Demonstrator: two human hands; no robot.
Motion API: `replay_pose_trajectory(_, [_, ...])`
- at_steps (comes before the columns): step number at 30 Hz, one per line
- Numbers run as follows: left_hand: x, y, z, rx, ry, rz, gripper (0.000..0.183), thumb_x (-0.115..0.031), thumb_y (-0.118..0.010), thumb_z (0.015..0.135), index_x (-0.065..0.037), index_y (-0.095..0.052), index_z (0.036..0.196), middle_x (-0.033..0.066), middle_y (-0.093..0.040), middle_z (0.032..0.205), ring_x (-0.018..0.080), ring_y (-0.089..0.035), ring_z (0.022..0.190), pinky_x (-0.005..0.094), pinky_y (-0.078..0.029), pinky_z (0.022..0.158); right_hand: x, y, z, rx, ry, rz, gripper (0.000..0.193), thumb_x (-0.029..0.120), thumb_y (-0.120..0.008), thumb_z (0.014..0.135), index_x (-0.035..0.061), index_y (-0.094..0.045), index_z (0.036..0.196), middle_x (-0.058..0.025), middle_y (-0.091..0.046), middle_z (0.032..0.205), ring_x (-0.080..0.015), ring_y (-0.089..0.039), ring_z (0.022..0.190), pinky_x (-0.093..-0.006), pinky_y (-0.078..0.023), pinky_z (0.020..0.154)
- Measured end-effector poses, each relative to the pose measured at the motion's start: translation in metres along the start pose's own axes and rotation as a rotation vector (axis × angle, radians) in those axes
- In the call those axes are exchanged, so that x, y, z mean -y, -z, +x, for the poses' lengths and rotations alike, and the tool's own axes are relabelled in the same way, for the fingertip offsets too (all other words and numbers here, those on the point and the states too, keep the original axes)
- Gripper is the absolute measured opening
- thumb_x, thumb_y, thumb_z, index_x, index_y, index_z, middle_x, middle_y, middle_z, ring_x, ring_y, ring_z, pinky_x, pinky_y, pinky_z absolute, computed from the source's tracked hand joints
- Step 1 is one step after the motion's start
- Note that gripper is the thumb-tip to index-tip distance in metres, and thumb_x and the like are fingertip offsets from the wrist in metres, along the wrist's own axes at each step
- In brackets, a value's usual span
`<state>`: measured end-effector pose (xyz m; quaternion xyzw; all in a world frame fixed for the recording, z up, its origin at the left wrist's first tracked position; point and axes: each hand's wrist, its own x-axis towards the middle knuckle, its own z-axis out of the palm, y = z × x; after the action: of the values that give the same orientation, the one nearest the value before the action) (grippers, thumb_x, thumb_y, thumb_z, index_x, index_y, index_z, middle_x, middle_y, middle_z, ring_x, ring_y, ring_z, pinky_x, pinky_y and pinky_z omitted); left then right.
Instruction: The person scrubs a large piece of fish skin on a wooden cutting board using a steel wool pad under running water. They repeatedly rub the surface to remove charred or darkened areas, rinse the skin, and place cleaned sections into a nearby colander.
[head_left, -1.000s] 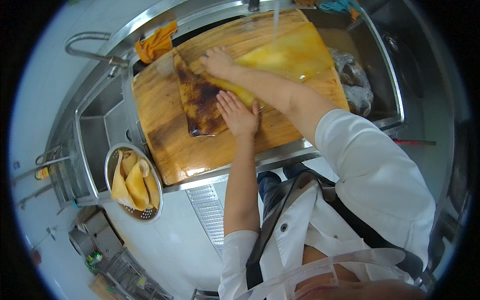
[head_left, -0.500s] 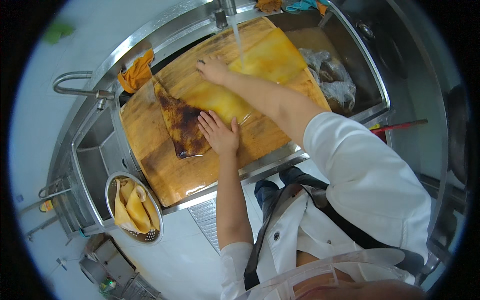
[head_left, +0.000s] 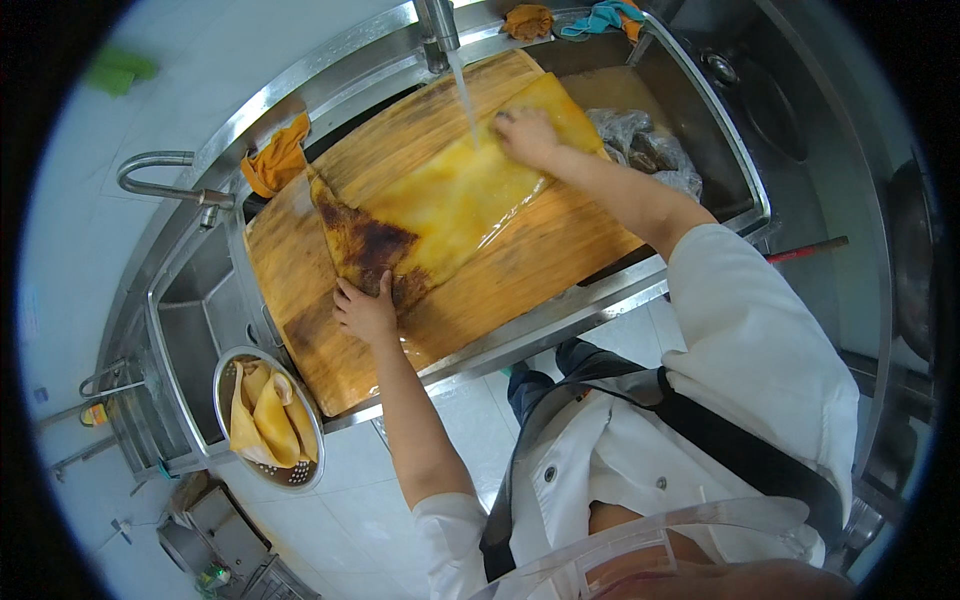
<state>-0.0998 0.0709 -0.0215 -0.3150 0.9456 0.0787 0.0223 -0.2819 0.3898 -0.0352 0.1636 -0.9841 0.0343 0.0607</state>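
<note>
A wide, wet sheet of yellow skin [head_left: 450,195], charred dark brown at its left end, lies on a large wooden board [head_left: 345,360]. My left hand [head_left: 368,312] rests at the sheet's lower left edge, thumb and fingers apart, the thumb on the charred part. Farther right, my right hand [head_left: 528,138] presses on the yellow surface with its fingers curled. A small dark bit shows at those fingers; whatever is under them is hidden. Between the hands, water runs from the tap [head_left: 440,30] onto the sheet.
The board lies across a steel sink. A colander [head_left: 318,465] of folded yellow skins stands at the lower left. A second tap [head_left: 165,180] and an orange cloth [head_left: 277,158] are to the left. A clear plastic bag [head_left: 660,155] sits in the right basin.
My right hand has slid right along the sheet to its far right part. My left hand has moved left and nearer, from the sheet's middle to its charred lower edge.
</note>
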Motion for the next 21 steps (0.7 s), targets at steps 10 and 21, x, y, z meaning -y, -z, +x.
replay_pose_trajectory(10, [0.0, -0.002, 0.023, 0.053, -0.055, -0.505, 0.09, -0.035, -0.079, 0.062, -0.007, -0.033, 0.133, 0.0253, -0.038, 0.127, 0.0397, -0.042, 0.115, 0.0438, -0.039, 0.093, -0.014, 0.024, 0.073, 0.662, 0.082, 0.352, 0.058, 0.033, -0.064, 0.063, 0.0076, -0.054, 0.114, -0.02, -0.051, 0.115, -0.0351, -0.052, 0.102, -0.0386, -0.044, 0.087])
replay_pose_trajectory(21, [-0.026, 0.001, 0.016, 0.065, -0.126, -0.794, 0.084, -0.013, -0.073, 0.071, -0.005, -0.022, 0.138, 0.0206, -0.029, 0.138, 0.0328, -0.035, 0.124, 0.0393, -0.034, 0.099, -0.037, 0.035, 0.082, 0.788, 0.126, 0.332, 0.076, 0.038, -0.067, 0.053, 0.0079, -0.05, 0.12, -0.0193, -0.049, 0.121, -0.0306, -0.05, 0.108, -0.0375, -0.044, 0.084])
